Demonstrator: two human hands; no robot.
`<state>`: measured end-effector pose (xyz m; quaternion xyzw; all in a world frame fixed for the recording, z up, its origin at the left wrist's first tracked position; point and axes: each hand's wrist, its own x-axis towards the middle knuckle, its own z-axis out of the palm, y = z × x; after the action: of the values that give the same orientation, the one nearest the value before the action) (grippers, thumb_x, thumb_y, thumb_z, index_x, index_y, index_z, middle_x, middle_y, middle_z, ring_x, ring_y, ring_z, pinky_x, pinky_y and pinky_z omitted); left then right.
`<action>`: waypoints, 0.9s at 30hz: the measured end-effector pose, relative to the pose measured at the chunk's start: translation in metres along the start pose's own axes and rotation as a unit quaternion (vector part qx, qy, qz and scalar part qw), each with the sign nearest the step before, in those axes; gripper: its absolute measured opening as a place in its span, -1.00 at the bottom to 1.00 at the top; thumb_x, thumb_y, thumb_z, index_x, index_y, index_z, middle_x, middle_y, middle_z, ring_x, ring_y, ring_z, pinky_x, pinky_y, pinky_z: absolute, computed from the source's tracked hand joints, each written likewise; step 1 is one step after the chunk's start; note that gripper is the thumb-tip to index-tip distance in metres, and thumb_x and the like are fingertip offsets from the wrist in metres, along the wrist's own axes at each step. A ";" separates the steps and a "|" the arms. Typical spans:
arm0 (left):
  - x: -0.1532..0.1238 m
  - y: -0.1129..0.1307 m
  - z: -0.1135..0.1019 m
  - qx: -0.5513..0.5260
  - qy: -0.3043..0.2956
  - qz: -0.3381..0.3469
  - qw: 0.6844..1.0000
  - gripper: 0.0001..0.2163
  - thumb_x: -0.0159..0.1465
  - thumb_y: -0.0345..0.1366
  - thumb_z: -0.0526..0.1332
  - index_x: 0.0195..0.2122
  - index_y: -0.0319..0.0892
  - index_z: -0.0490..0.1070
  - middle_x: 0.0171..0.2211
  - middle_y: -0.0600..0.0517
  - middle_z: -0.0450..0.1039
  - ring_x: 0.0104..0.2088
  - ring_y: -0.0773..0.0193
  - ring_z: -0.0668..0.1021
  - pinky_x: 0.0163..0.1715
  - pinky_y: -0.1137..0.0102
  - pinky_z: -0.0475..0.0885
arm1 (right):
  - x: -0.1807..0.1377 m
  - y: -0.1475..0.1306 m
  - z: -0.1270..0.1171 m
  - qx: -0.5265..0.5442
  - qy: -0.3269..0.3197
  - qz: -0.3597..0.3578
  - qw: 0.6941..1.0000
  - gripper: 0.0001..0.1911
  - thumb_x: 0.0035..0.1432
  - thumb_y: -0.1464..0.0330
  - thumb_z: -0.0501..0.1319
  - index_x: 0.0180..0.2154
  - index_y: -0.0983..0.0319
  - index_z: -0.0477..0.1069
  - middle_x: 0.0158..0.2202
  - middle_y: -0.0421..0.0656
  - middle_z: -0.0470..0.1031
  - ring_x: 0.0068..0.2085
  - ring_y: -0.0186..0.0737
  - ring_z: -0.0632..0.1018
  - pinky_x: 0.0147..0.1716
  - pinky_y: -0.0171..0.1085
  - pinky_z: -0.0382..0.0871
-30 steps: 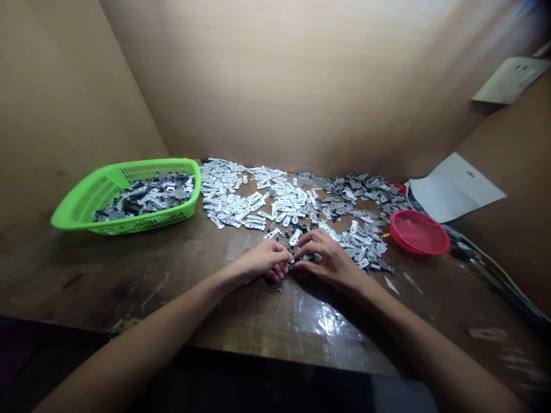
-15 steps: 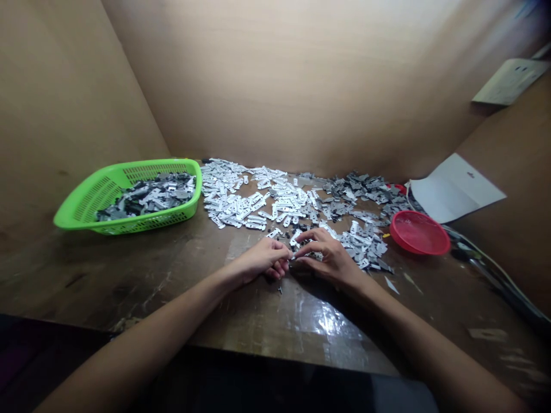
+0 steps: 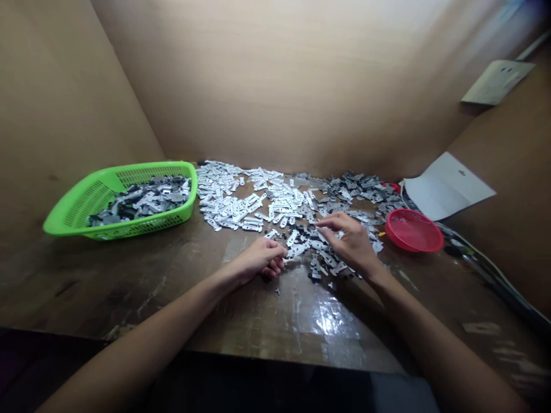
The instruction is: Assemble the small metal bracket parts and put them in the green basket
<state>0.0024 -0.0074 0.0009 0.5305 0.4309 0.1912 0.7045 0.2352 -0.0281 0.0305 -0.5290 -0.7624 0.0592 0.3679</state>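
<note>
Noting our left hand (image 3: 267, 258) curled narrow, a silvery plate (image 3: 298, 250) at its fingertips; we can't tell if it's gripped. Our right hand (image 3: 350, 241), thumb and forefinger narrow, is above the loose metal parts (image 3: 331, 263) on the tabletop (image 3: 245, 321); can't tell if it holds anything. Green basket (image 3: 64, 221) sits well left of our hands, red bowl (image 3: 415, 230) near, to the right.

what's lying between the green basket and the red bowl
In the head view, loose metal pieces: bright silvery ones toward the green basket, darker grey ones toward the red bowl, with the right hand hiding some.
</note>
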 end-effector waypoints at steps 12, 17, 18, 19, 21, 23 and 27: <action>0.002 0.003 0.001 0.040 0.013 -0.002 0.999 -0.77 0.07 -0.16 0.21 -0.42 -0.24 0.31 -0.57 0.06 0.38 -0.63 0.44 0.41 -0.65 0.57 0.28 | 0.005 0.044 0.003 -0.200 -0.084 0.089 0.972 -0.71 0.18 0.24 0.08 -0.16 0.21 0.46 -0.24 -0.05 0.44 -0.21 -0.20 0.44 -0.23 -0.31 0.23; 0.001 0.004 0.002 0.040 0.015 -0.003 0.999 -0.78 0.08 -0.17 0.21 -0.41 -0.24 0.31 -0.56 0.07 0.37 -0.63 0.46 0.40 -0.63 0.56 0.30 | 0.006 0.055 0.010 -0.171 -0.087 0.120 0.974 -0.76 0.09 0.18 0.17 -0.34 0.19 0.51 -0.29 -0.10 0.47 -0.22 -0.18 0.44 -0.24 -0.32 0.20; 0.000 0.005 0.002 0.039 0.017 -0.003 0.999 -0.78 0.08 -0.17 0.22 -0.41 -0.24 0.31 -0.56 0.07 0.37 -0.64 0.47 0.39 -0.63 0.56 0.31 | 0.005 0.056 0.009 -0.163 -0.063 0.121 0.977 -0.76 0.10 0.19 0.16 -0.35 0.19 0.50 -0.30 -0.11 0.48 -0.24 -0.19 0.45 -0.26 -0.33 0.20; 0.000 0.005 0.003 0.038 0.018 -0.003 0.999 -0.78 0.07 -0.17 0.22 -0.41 -0.24 0.31 -0.56 0.07 0.37 -0.64 0.47 0.38 -0.63 0.56 0.31 | 0.005 0.055 0.008 -0.155 -0.037 0.124 0.979 -0.76 0.12 0.20 0.14 -0.35 0.19 0.50 -0.32 -0.12 0.49 -0.26 -0.20 0.45 -0.29 -0.33 0.21; -0.001 0.006 0.003 0.037 0.017 0.000 0.999 -0.78 0.08 -0.18 0.22 -0.42 -0.24 0.31 -0.56 0.07 0.37 -0.63 0.48 0.37 -0.63 0.57 0.31 | 0.004 0.053 0.005 -0.132 0.001 0.124 0.983 -0.73 0.18 0.22 0.07 -0.31 0.20 0.48 -0.36 -0.13 0.50 -0.33 -0.23 0.47 -0.33 -0.32 0.21; -0.001 0.007 0.003 0.037 0.014 0.000 0.999 -0.78 0.07 -0.18 0.22 -0.42 -0.24 0.31 -0.56 0.06 0.37 -0.62 0.47 0.37 -0.62 0.57 0.31 | 0.003 0.049 0.003 -0.097 0.013 0.108 0.989 -0.72 0.21 0.23 0.04 -0.28 0.19 0.48 -0.36 -0.14 0.52 -0.35 -0.24 0.48 -0.33 -0.32 0.22; -0.001 0.007 0.003 0.038 0.012 -0.001 0.999 -0.78 0.08 -0.17 0.22 -0.42 -0.25 0.30 -0.55 0.06 0.36 -0.62 0.46 0.37 -0.62 0.56 0.31 | 0.004 0.043 0.001 -0.023 0.022 0.086 0.996 -0.76 0.16 0.24 0.09 -0.33 0.20 0.48 -0.33 -0.12 0.53 -0.33 -0.24 0.49 -0.30 -0.31 0.25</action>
<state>0.0053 -0.0072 0.0082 0.5544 0.4468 0.1799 0.6787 0.2671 -0.0061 0.0109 -0.6020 -0.7070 0.0614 0.3660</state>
